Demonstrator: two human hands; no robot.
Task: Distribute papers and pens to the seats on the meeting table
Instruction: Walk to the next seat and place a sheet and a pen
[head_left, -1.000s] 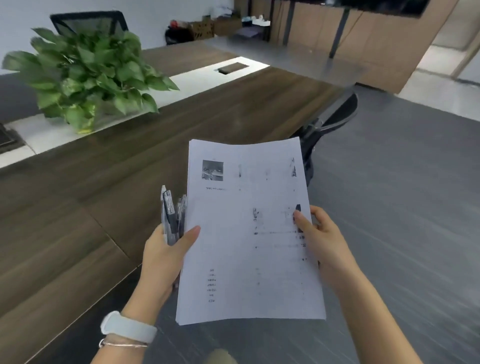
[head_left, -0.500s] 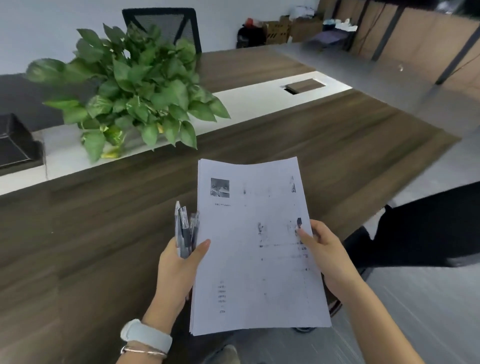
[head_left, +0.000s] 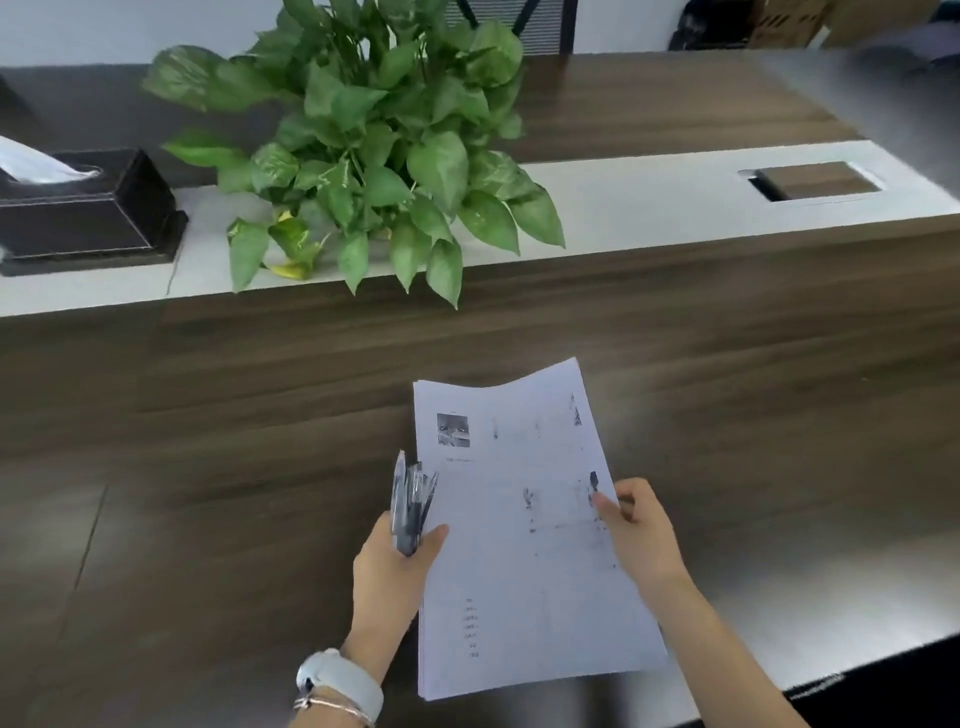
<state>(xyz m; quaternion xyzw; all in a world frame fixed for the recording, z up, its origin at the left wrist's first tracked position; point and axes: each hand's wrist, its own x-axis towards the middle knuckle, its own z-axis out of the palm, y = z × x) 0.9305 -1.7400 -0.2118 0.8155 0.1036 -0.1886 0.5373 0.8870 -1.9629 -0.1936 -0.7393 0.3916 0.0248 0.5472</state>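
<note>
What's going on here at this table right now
A person stands at a long wooden meeting table, holding a stack of printed papers above it. The left hand grips the stack's left edge together with a bundle of pens; the right hand pinches the right edge. No paper or pen lies on the table yet.

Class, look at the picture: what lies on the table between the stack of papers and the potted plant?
In the head view, only bare dark wooden tabletop lies between the white printed paper stack and the leafy green potted plant.
</note>
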